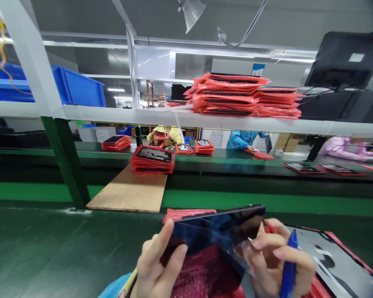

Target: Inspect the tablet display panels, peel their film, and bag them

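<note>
A dark glossy screen panel (217,231) is tilted up in front of me. My left hand (160,260) grips its left end between thumb and fingers. My right hand (275,256) is closed at the panel's right end, its fingertips pinching what looks like clear film (244,252). A blue pen (289,267) is tucked between the fingers of that same hand. Pink-red bubble wrap (189,213) lies behind and beneath the panel. To the right, a grey-and-black panel (335,256) rests on red wrap, partly hidden by my right hand.
A wooden board (133,190) bridges to the black conveyor, with a stack of red-wrapped panels (152,159) at its far end. Overhead, a shelf (161,115) carries more red-wrapped stacks (230,95) and a blue bin (77,87). A green post (65,161) stands left. Co-workers sit across.
</note>
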Demonstrator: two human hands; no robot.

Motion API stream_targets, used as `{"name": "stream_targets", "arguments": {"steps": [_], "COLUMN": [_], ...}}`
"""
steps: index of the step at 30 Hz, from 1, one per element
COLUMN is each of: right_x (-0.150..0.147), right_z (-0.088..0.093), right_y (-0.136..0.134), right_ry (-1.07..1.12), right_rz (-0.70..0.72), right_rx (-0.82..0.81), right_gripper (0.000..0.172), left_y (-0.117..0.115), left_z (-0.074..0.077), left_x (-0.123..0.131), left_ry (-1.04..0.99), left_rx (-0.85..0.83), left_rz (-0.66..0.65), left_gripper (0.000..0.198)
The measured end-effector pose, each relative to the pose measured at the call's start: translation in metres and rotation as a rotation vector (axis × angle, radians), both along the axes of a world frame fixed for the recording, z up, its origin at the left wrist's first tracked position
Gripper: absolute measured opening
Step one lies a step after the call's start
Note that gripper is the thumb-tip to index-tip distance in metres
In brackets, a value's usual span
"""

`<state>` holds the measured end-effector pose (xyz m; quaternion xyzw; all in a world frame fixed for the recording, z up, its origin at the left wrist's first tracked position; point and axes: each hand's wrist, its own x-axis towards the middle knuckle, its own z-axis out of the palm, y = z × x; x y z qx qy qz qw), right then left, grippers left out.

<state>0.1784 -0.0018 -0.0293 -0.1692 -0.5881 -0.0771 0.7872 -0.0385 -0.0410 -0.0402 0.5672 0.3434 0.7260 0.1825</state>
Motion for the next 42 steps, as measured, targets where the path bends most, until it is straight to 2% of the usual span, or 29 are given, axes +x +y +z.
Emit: {"name": "stream_targets", "arguments": {"steps": [2,4,7,10,13,19,22,26,30,32,35,39,42], "right_x": [-0.002,-0.001,0.001,0.000,-0.001,0.000,0.000,-0.003,-0.005,-0.006,-0.007,-0.009,-0.009], "right_z": [0.011,0.017,0.017,0.013,0.012,0.010,0.010,0.015,0.019,0.020,0.024,0.029,0.029], "right_y": [0.007,0.011,0.013,0.014,0.015,0.017,0.018,0.016,0.015,0.016,0.017,0.017,0.015], "right_ry": [0.047,0.096,0.177,0.271,0.338,0.368,0.370,0.393,0.409,0.416,0.439,0.450,0.488], "right_rz": [0.068,0.146,0.279,0.379,0.440,0.488,0.483,0.455,0.499,0.518,0.529,0.539,0.557], "right_rx": [-0.030,-0.110,-0.267,-0.395,-0.476,-0.519,-0.554,-0.615,-0.755,-0.827,-0.894,-0.949,-0.945], "right_gripper": [0.039,0.036,0.030,0.029,0.031,0.031,0.032,0.031,0.032,0.032,0.034,0.035,0.032], "left_y": [-0.001,-0.004,-0.010,-0.013,-0.010,-0.006,-0.005,0.000,0.007,0.013,0.021,0.028,0.029], "left_z": [-0.007,-0.008,-0.003,0.003,0.004,-0.005,-0.004,0.012,0.033,0.040,0.045,0.048,0.051], "left_x": [0.000,0.001,0.005,0.007,0.010,0.012,0.011,0.009,0.005,0.004,0.005,0.009,0.010], "left_ry": [0.013,0.055,0.103,0.117,0.120,0.079,0.078,0.088,0.079,-0.035,-0.285,-0.557,-0.651], "left_rx": [-0.102,-0.162,-0.184,-0.196,-0.193,-0.240,-0.271,-0.234,-0.081,-0.114,-0.258,-0.335,-0.386], "left_rz": [-0.095,-0.225,-0.405,-0.517,-0.602,-0.566,-0.577,-0.617,-0.857,-0.985,-1.060,-1.031,-0.996], "left_gripper": [0.063,0.075,0.090,0.102,0.105,0.098,0.091,0.077,0.077,0.081,0.079,0.064,0.051]}}
